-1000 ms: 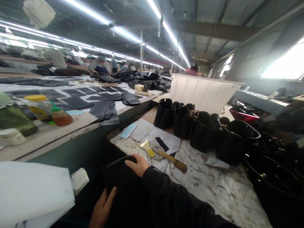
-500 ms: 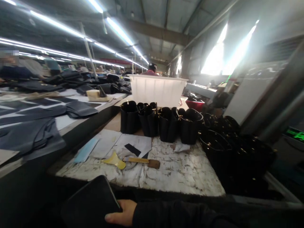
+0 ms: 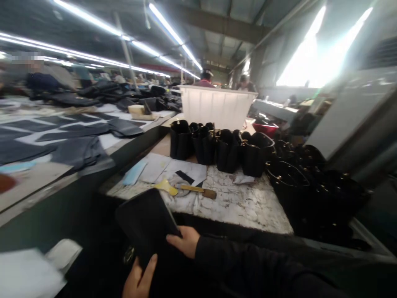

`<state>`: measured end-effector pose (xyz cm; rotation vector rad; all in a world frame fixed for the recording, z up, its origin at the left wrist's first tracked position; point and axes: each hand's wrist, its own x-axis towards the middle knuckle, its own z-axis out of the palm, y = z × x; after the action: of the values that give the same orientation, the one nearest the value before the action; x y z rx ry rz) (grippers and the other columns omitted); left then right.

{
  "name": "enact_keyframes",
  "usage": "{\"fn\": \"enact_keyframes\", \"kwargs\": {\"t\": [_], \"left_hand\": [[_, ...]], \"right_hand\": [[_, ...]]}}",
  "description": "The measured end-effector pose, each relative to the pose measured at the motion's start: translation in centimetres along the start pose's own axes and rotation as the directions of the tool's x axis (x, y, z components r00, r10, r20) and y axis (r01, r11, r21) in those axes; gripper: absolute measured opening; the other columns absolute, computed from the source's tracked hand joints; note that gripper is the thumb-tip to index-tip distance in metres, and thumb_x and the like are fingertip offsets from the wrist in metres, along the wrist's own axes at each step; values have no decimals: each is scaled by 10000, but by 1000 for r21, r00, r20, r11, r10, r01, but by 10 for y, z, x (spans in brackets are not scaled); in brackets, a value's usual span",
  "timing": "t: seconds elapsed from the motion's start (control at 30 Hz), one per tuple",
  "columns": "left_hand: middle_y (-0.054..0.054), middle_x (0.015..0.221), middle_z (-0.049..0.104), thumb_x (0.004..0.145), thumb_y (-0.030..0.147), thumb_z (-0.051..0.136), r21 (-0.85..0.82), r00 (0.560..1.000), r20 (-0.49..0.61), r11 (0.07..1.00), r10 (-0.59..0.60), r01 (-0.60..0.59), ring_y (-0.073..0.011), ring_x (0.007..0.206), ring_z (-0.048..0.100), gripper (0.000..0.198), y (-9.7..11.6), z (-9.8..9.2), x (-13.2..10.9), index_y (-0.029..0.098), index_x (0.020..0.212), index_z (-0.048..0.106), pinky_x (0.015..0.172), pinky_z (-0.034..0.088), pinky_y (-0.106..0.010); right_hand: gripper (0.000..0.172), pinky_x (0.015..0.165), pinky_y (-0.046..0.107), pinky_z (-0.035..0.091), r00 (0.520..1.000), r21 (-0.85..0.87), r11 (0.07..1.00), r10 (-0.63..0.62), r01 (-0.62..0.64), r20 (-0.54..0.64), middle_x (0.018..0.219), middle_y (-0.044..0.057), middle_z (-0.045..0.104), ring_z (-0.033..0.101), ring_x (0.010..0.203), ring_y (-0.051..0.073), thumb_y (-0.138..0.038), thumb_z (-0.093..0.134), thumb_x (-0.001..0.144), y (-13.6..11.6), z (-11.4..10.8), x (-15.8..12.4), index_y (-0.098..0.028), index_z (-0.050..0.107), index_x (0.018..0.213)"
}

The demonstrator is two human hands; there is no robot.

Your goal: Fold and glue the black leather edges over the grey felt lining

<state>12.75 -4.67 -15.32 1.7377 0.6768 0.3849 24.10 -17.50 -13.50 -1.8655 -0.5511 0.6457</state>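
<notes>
I hold a flat black leather piece (image 3: 145,221) in front of the worktable's near edge. My right hand (image 3: 185,241), in a black sleeve, grips its right edge with the fingers curled on it. My left hand (image 3: 139,278) presses against its lower edge, thumb up along the leather. On the worn white tabletop (image 3: 242,205) just beyond lie a yellow-bladed scraper with a wooden handle (image 3: 184,189), sheets of paper and a small black strip (image 3: 185,177).
A row of black bucket bags (image 3: 217,147) stands across the table, with more piled at the right (image 3: 313,186). Behind them is a white plastic crate (image 3: 217,105). A long bench on the left carries dark leather panels (image 3: 77,151). Other people work far back.
The view swung from left to right and back a little. The leather piece came up closer to the table edge, and my left hand came back into view on its lower edge.
</notes>
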Motion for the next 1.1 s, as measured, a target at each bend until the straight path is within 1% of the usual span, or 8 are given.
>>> {"fn": "enact_keyframes", "kwargs": {"t": [0.03, 0.1, 0.17, 0.43, 0.67, 0.83, 1.0, 1.1], "left_hand": [[-56, 1000, 648, 690, 480, 536, -19, 1000, -10, 1000, 6, -7, -267, 1083, 513, 455, 7, -2, -2, 165, 1017, 564, 957, 398, -347], [-84, 1088, 609, 757, 420, 506, -74, 994, 81, 995, 79, -73, -246, 1100, 501, 445, 19, -5, -5, 138, 1102, 514, 965, 384, -332], [-97, 1120, 589, 787, 388, 488, -129, 988, 82, 984, 130, -119, -234, 1071, 520, 433, 27, -7, -7, 124, 1130, 496, 954, 392, -333], [-101, 1188, 551, 796, 359, 499, -318, 983, 116, 943, 140, -97, -227, 1084, 512, 453, 18, -10, -17, 130, 1186, 468, 948, 397, -348], [-69, 1250, 510, 850, 417, 371, -219, 986, 28, 964, 162, -152, -206, 1186, 421, 443, 16, -15, -18, 143, 1165, 521, 1023, 299, -324], [-78, 1232, 526, 842, 469, 345, -184, 993, 13, 976, 118, -113, -207, 1218, 386, 500, 7, -17, -12, 125, 1146, 542, 1056, 238, -328], [-61, 1203, 551, 784, 470, 472, -136, 990, 53, 983, 128, -120, -226, 1170, 442, 473, 2, -16, -14, 180, 1153, 535, 1019, 290, -332], [-79, 1147, 587, 692, 446, 606, -95, 990, 60, 988, 127, -121, -271, 1085, 511, 573, 0, -12, -17, 196, 1194, 490, 957, 356, -380]], "right_hand": [[343, 649, 257, 470, 1000, 4, 1000, -22, 22, 8, 795, 6, 652, 607, 761, 180, -453, 503, 780, -4, 0, 0, -157, 635, 895], [401, 659, 280, 477, 998, 17, 998, -59, 59, 28, 817, 27, 650, 605, 770, 191, -498, 464, 794, -11, -1, 0, -145, 619, 904], [450, 711, 308, 481, 994, 31, 996, -81, 79, 70, 861, 47, 650, 603, 810, 206, -536, 466, 782, -15, -3, 2, -138, 609, 938], [532, 829, 369, 458, 987, 11, 996, -86, 85, 132, 930, 84, 642, 591, 888, 237, -590, 495, 740, -12, -3, -2, -125, 614, 972], [550, 895, 364, 415, 981, 14, 993, -120, 119, 153, 971, 78, 631, 577, 922, 218, -583, 399, 806, -5, -5, 0, -134, 603, 1050], [544, 944, 378, 369, 981, -1, 994, -108, 109, 163, 1025, 80, 615, 532, 1018, 224, -582, 366, 821, 2, -10, 3, -153, 613, 1046], [491, 928, 371, 381, 978, -36, 995, -88, 97, 189, 983, 66, 630, 552, 982, 219, -551, 447, 786, 12, -12, 2, -155, 624, 1017], [452, 870, 352, 429, 975, -50, 993, -98, 110, 197, 955, 57, 640, 580, 918, 211, -510, 515, 750, 18, -11, -1, -147, 618, 998]]}}
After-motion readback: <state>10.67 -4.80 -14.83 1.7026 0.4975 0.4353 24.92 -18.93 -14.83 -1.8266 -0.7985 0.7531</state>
